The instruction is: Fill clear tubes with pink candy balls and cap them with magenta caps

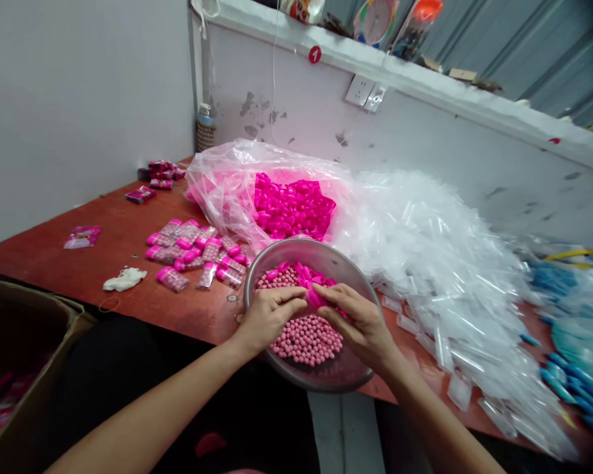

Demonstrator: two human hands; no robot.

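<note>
Both hands meet over a metal bowl (257, 263) that holds small pink beads (309, 339) and several loose bright pink caps (279, 270). My right hand (358, 322) pinches a bright pink plastic cap (316, 297) between thumb and fingers. Opposite it, my left hand (271, 317) is closed in a pinch, its fingertips close to the cap. What the left fingers grip is too small and blurred to make out. To the bowl's left lie several transparent containers (172, 278) filled with beads and topped with pink caps.
Behind the bowl, a plastic bag (217, 178) holds many pink caps (294, 207). A big heap of transparent plastic tubes (425, 243) covers the table's right side. Pink packets (141, 194) and a white crumpled piece (125, 279) lie left. A cardboard box (44, 355) stands at lower left.
</note>
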